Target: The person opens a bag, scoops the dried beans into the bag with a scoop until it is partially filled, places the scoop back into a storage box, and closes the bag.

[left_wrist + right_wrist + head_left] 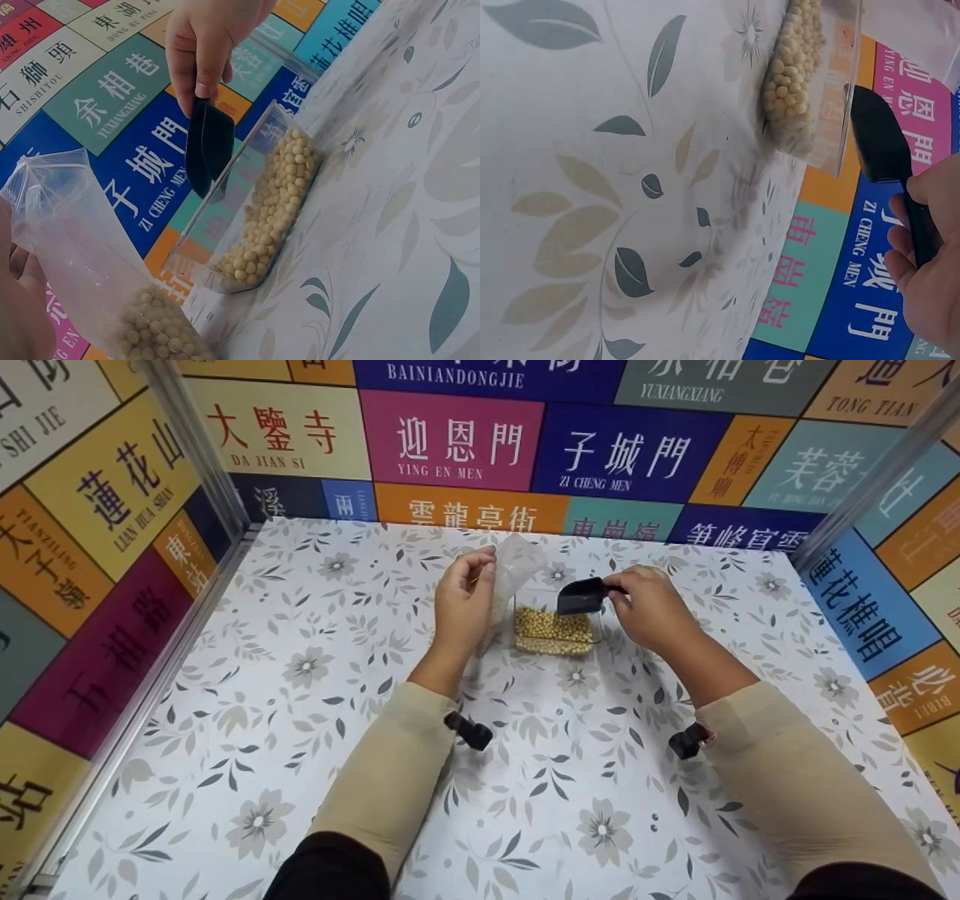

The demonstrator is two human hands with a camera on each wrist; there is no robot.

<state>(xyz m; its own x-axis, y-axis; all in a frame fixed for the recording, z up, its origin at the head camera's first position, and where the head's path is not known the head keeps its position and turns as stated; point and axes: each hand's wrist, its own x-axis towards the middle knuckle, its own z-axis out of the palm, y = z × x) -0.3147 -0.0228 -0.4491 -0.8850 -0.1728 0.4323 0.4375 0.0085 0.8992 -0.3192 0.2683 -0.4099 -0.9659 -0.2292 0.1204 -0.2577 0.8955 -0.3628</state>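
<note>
A clear plastic box [555, 645] stands on the table, part filled with soybeans [266, 217]. My right hand [646, 604] grips the handle of a black scoop [579, 597]. In the left wrist view the scoop blade tilts down at the box's rim, above the beans. To the left of the box, my left hand [465, 592] holds a clear plastic bag [75, 225] near its mouth. More soybeans lie in the bottom of the bag, seen in the left wrist view. From the head view my left hand and wrist hide part of the bag.
The table [315, 750] wears a white cloth printed with grey flowers and leaves. Panels with coloured street-name signs [457, 439] rise along the back and both sides. Metal posts [199, 442] mark the back corners.
</note>
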